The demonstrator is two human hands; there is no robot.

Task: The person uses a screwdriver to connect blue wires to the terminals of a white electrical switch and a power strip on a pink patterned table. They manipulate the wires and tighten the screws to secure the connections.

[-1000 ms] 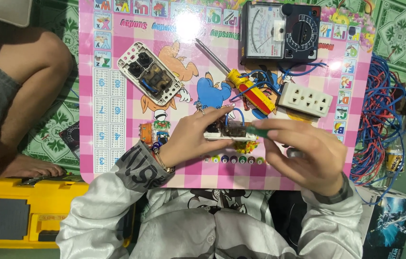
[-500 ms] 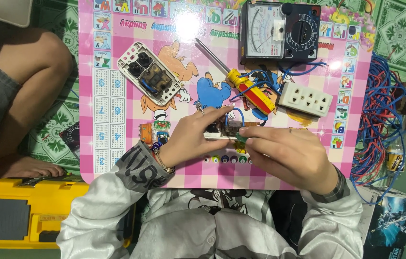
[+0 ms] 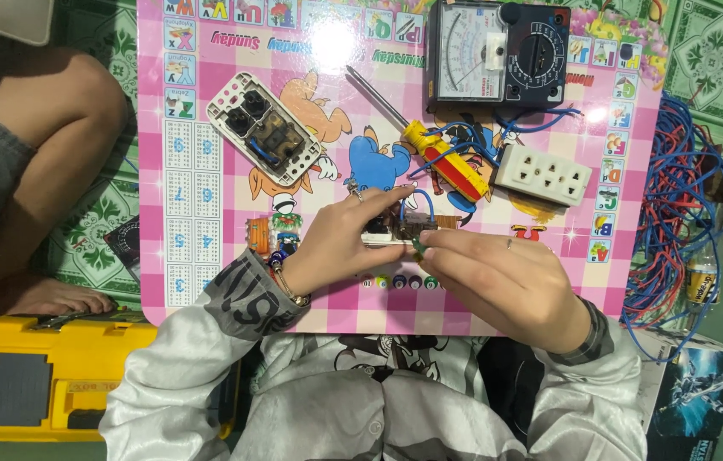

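Two hands meet near the mat's [image 3: 208, 282] near edge: left hand [image 3: 340, 248] grips a small socket [image 3: 400, 229] with blue wires; right hand [image 3: 498, 277] pinches a green-tipped tool [image 3: 419, 248] against it. Screwdriver [image 3: 438, 162] lies just beyond.

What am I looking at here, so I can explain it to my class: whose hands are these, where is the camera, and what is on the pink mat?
The camera sits on the person's head and looks down at their own bare hands. The left hand steadies a small wired electrical part; the right hand pinches a small green-tipped tool against it. On the pink picture mat lie an opened switch plate, a yellow-and-red screwdriver, a white socket and a dial meter. Another person's leg is at the left.
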